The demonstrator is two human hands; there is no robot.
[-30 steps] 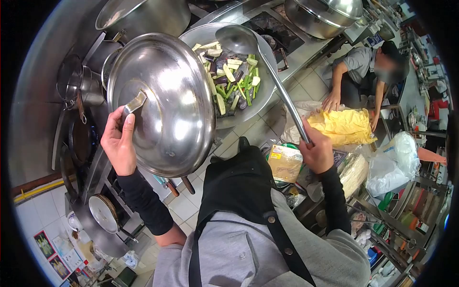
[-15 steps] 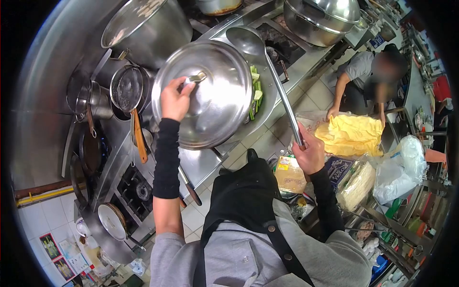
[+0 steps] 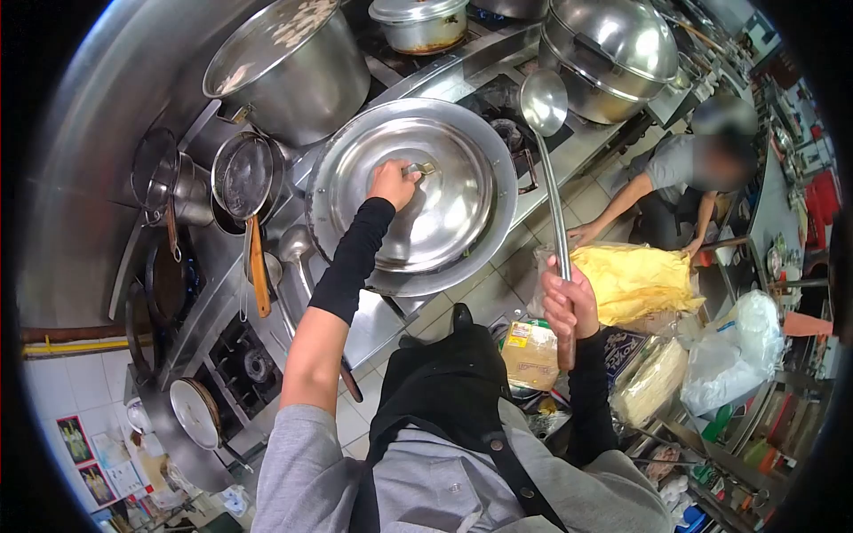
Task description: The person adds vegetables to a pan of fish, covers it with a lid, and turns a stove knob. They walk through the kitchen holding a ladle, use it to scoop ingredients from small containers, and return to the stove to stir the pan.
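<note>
My left hand (image 3: 394,184) is closed around the handle of a round steel lid (image 3: 453,218). That lid lies over a wide metal pot (image 3: 504,169), whose rim shows all around it; the pot's contents are hidden. A long steel ladle (image 3: 552,182) is gripped by its handle in my right hand (image 3: 570,300). Its bowl points up and away from me, to the right of the pot, apart from the lid.
A tall stockpot (image 3: 306,84) stands behind on the left, with a lidded pot (image 3: 419,27) and a domed steamer (image 3: 613,53) beyond. Strainers (image 3: 243,178) hang at left. At right, a co-worker (image 3: 662,178) handles a yellow wrapped bundle (image 3: 635,284).
The lid has shifted right and now covers the pot, hiding the green vegetable pieces seen before. The ladle has swung upright, away from the pot, its bowl moving right.
</note>
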